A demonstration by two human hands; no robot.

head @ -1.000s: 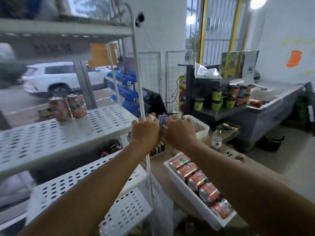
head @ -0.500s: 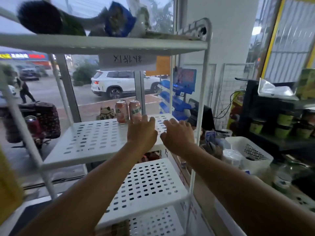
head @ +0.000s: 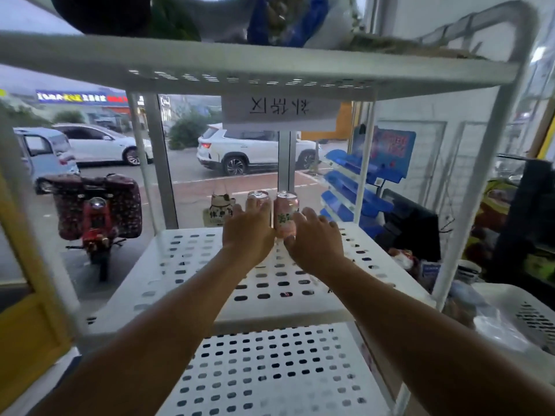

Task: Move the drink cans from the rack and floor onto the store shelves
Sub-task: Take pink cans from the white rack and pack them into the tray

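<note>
A white perforated store shelf [head: 210, 274] stands before a shop window. Near its back edge, left to right: the left hand [head: 247, 232], its fingers closed around the left can [head: 257, 196], which stands upright and mostly hidden; just beside it the right can [head: 286, 211], upright, pink; the right hand [head: 313, 238], its fingers touching that can's right side and base, whether clasping it cannot be told.
</note>
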